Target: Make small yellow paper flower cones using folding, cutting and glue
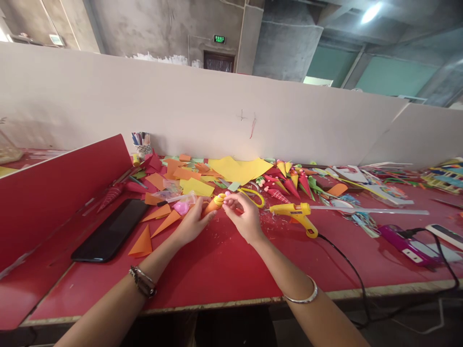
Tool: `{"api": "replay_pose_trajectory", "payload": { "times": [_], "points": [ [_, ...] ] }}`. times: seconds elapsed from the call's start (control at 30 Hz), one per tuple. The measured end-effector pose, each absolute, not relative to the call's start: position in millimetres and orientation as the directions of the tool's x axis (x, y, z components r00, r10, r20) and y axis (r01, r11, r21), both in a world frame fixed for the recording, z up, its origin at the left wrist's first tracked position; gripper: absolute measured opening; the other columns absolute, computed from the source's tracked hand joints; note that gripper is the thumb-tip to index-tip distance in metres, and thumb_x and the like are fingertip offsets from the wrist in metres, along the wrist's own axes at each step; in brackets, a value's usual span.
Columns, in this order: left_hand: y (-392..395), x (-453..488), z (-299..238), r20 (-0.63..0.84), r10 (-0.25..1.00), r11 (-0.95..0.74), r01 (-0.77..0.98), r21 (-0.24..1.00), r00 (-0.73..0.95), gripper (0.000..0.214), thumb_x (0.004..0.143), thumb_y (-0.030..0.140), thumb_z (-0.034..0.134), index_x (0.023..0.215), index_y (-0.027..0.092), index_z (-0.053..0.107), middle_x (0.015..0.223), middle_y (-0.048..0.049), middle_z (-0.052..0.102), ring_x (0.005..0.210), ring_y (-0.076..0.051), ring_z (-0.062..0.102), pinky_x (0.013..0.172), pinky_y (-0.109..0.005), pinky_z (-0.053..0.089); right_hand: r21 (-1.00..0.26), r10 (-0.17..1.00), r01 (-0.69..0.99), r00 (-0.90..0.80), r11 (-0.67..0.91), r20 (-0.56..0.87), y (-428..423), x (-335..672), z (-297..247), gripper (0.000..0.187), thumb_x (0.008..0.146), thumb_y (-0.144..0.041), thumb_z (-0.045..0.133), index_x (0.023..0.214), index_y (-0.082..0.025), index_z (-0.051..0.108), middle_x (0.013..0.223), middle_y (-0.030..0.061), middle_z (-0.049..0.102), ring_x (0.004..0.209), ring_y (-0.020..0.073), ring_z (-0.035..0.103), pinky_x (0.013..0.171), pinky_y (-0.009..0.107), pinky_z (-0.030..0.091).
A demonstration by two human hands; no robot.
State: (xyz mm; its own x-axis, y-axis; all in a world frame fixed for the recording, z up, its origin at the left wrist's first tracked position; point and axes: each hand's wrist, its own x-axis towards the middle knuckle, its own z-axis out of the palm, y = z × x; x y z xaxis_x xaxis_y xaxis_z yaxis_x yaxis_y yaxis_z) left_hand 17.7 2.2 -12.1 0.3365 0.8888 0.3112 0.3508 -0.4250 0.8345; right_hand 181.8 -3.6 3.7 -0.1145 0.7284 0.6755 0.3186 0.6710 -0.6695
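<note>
My left hand (191,224) is closed round an orange paper cone (211,206) with a yellow swirl on top (219,198). My right hand (244,217) pinches a small pink piece at the tip of that swirl (227,194). Both hands hover just above the red table (224,265). A yellow glue gun (294,214) lies right of my right hand, its glue stick (369,210) pointing right. Yellow-handled scissors (255,195) lie just behind my right hand. A pink blob in a clear bag (181,206) sits left of my left hand.
A black phone (110,236) lies at left by a red divider (54,193). Orange triangles (152,231), yellow sheets (238,168) and several finished cones (289,185) litter the back. A purple power strip (405,243) with cables lies at right. A pen cup (142,144) stands by the wall.
</note>
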Motion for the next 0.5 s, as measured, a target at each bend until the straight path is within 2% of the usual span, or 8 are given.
{"api": "replay_pose_trajectory", "payload": {
  "times": [0.17, 0.33, 0.5],
  "points": [
    [1.5, 18.7, -10.6, 0.309, 0.890, -0.418, 0.330, 0.846, 0.336, 0.028, 0.082, 0.034, 0.043, 0.103, 0.017, 0.039, 0.091, -0.0051, 0.054, 0.080, -0.015, 0.051, 0.069, -0.028, 0.041, -0.659, 0.727, 0.345, -0.112, 0.668, 0.678, -3.8, 182.0, 5.4, 0.007, 0.079, -0.019, 0.049, 0.081, -0.020, 0.056, 0.077, 0.0017, 0.056, 0.068, 0.0129, 0.054, 0.065, 0.027, 0.047],
    [-0.2, 19.0, -9.8, 0.267, 0.899, -0.379, 0.310, 0.872, 0.348, 0.027, 0.082, 0.035, 0.043, 0.102, 0.017, 0.037, 0.075, 0.0000, 0.051, 0.059, -0.011, 0.044, 0.055, -0.023, 0.037, -0.650, 0.721, 0.355, -0.115, 0.672, 0.683, -4.2, 181.8, 6.8, 0.006, 0.079, -0.019, 0.049, 0.078, -0.021, 0.055, 0.075, 0.0010, 0.056, 0.068, 0.0130, 0.054, 0.066, 0.027, 0.047],
    [-1.1, 19.0, -10.1, 0.258, 0.907, -0.357, 0.284, 0.890, 0.333, 0.025, 0.083, 0.037, 0.041, 0.099, 0.018, 0.037, 0.066, 0.0037, 0.046, 0.053, -0.010, 0.043, 0.052, -0.023, 0.036, -0.696, 0.747, 0.318, -0.062, 0.643, 0.662, -3.8, 180.6, 5.5, 0.007, 0.079, -0.022, 0.049, 0.085, -0.020, 0.054, 0.076, 0.0013, 0.055, 0.068, 0.0125, 0.053, 0.063, 0.024, 0.046]
  ]
}}
